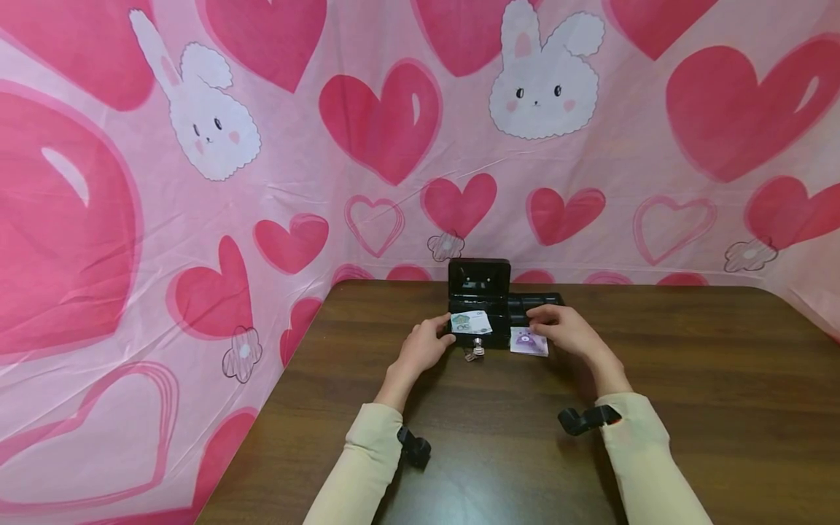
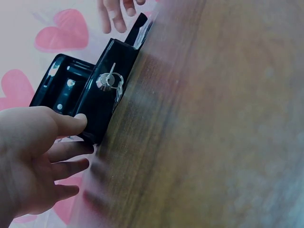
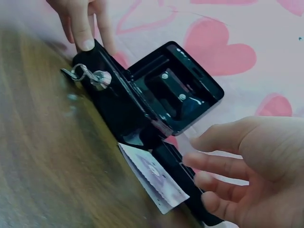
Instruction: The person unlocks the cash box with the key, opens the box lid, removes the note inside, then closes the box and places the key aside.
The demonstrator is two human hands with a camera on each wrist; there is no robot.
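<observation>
A small black cash box point(image 1: 496, 340) stands with its lid point(image 1: 479, 268) raised. A key ring with keys point(image 2: 114, 81) hangs from its front lock. My left hand point(image 1: 423, 348) holds the box's front left corner, its thumb point(image 2: 72, 124) on the front face and fingers at the side. A green-and-white banknote point(image 1: 471, 322) lies in the box's open top. To the box's right is a folded purple note point(image 3: 154, 173) on the table. My right hand point(image 1: 569, 332) hovers beside that note, fingers loosely bent and holding nothing.
A black compartmented tray point(image 1: 538, 299) sits against the box's right side, partly behind my right hand. The brown wooden table point(image 1: 709, 372) extends to both sides and toward me. A pink heart-and-rabbit cloth point(image 1: 459, 138) hangs behind the table's back edge.
</observation>
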